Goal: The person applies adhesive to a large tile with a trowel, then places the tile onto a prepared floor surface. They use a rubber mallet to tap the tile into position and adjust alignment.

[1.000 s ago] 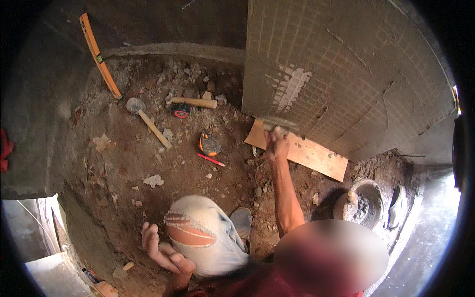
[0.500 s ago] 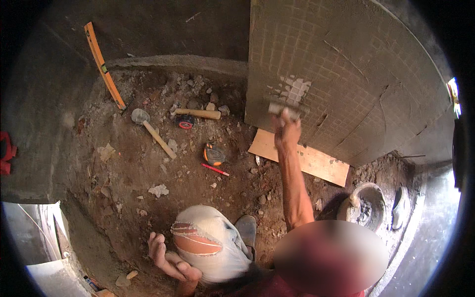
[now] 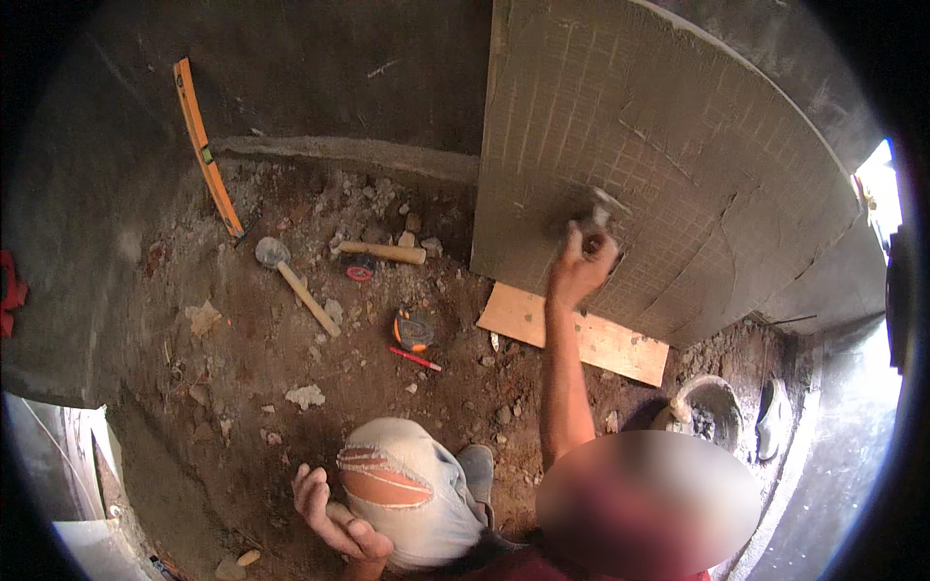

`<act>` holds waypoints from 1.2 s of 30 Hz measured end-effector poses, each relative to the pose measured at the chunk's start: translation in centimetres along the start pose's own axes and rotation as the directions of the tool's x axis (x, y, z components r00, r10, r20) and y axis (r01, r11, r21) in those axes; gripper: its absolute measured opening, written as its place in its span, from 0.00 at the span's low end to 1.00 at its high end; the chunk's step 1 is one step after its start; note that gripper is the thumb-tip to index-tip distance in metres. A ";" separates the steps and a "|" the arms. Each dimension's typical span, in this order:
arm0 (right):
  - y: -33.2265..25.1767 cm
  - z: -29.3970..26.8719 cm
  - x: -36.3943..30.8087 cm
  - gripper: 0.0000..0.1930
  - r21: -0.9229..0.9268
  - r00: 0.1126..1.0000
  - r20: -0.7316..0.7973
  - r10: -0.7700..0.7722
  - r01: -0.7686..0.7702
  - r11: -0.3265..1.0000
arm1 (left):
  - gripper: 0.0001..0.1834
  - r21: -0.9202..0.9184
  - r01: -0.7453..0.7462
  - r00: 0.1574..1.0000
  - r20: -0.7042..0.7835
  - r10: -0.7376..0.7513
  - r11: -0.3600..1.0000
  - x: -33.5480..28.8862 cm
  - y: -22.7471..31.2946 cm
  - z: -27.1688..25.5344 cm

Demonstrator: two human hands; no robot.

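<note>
Trowel (image 3: 610, 201) in right fingers (image 3: 574, 242), blurred; long axis seemingly slanting down-right

The panel (image 3: 678, 160) fills much of the upper right of the frame, coated in grey-brown mortar, with a faint grid of pale squares and long raised ridges toward its right side. A blurred, partly hidden trowel-like tool (image 3: 608, 202), greyish with a pale patch, is held slanted against the panel's lower-left part, right of the frame's centre.
</note>
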State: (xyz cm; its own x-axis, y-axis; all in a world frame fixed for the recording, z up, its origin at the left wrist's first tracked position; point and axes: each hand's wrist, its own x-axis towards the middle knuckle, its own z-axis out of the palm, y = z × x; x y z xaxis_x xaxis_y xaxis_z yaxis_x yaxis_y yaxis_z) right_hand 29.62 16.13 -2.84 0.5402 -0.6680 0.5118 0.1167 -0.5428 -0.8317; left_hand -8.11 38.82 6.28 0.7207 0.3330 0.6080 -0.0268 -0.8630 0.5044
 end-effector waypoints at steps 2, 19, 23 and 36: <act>-0.9 3.3 -1.6 0.15 -0.027 0.990 0.047 -0.135 0.136 0.990 | 0.32 0.004 0.073 0.996 0.042 -0.073 0.997 0.2 0.4 -0.5; 1.0 2.7 -1.9 0.14 -0.090 0.950 0.205 -0.236 0.258 0.962 | 0.30 -0.131 0.045 0.999 0.034 -0.040 0.990 0.3 -0.3 1.5; -0.4 6.0 -9.5 0.12 -0.028 0.836 0.507 -0.210 0.259 0.965 | 0.31 -0.104 0.069 0.996 0.059 -0.063 0.992 0.4 0.3 0.9; -5.3 7.4 -11.1 0.15 0.188 0.854 0.518 -0.044 -0.063 0.980 | 0.28 -0.072 -0.065 0.996 -0.070 0.060 0.995 4.0 2.8 2.2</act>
State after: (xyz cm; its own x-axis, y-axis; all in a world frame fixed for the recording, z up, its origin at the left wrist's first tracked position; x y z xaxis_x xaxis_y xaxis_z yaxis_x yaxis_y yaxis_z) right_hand 29.14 30.20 -5.68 0.8878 -0.2833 0.3627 0.2368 -0.3945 -0.8879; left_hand -3.82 36.93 8.77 0.6673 0.3062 0.6789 -0.1240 -0.8532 0.5067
